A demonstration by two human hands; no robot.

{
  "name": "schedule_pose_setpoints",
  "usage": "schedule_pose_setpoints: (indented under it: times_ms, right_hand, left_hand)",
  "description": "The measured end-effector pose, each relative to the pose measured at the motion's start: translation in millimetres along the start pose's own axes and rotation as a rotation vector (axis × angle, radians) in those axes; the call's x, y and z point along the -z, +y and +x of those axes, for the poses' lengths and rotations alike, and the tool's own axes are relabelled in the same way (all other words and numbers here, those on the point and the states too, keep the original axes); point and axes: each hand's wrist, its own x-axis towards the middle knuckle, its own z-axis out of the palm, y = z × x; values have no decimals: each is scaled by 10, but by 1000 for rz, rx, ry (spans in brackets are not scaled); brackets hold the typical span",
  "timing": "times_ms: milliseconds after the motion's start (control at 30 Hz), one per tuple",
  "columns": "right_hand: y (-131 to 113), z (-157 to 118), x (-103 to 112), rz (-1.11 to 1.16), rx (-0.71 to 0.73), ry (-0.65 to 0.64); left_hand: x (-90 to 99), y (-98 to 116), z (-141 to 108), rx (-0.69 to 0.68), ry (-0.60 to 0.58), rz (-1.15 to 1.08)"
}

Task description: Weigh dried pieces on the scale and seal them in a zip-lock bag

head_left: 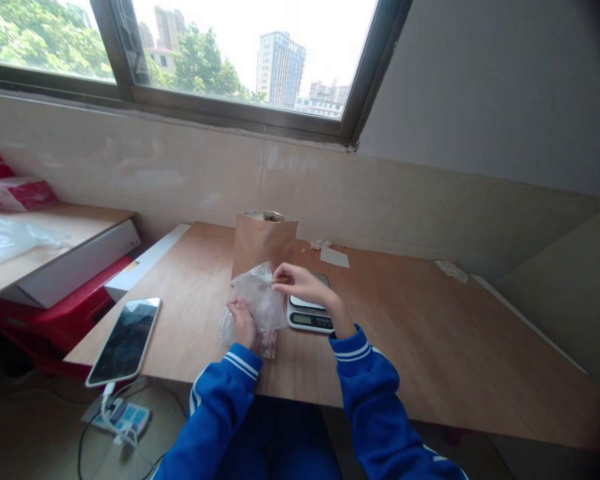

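A clear plastic bag (266,308) is gripped in my left hand (243,323) above the table. At the bag's upper right edge is my right hand (300,281), its fingers closed on a small brown piece (282,280) too small to name. Partly hidden behind my right wrist, a kitchen scale (307,320) lies on the table. Behind the bag stands an opened brown paper pouch (265,243) with some brown contents showing at its mouth. Under my left hand, more clear bags with red stripes (267,347) lie on the wood.
A phone (125,340) rests at the table's left edge, its cable running down to a power strip (130,419). Near the wall lie a white card (335,257) and crumbled bits (320,245). A red stool (75,323) stands beneath the left table (75,217).
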Motion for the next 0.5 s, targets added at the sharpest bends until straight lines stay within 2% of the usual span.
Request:
schedule_pose_setpoints:
  times_ms: [167,267,333,400,500]
  right_hand:
    - [-350,299,419,-119,140,370]
    - [-463,607,560,-148,252,544]
    - [-447,820,592,-165,309,663]
    - [-364,996,577,-202,329,724]
    - [-173,1134,501,-297,279,657]
  left_hand:
    - [-11,34,4,-13,-4,15]
    - [-12,32,17,19,-7,-25]
    - [-10,34,21,41,-15,-45]
    - [-9,45,20,50,-17,-45]
    - [-9,64,13,46,-3,-16]
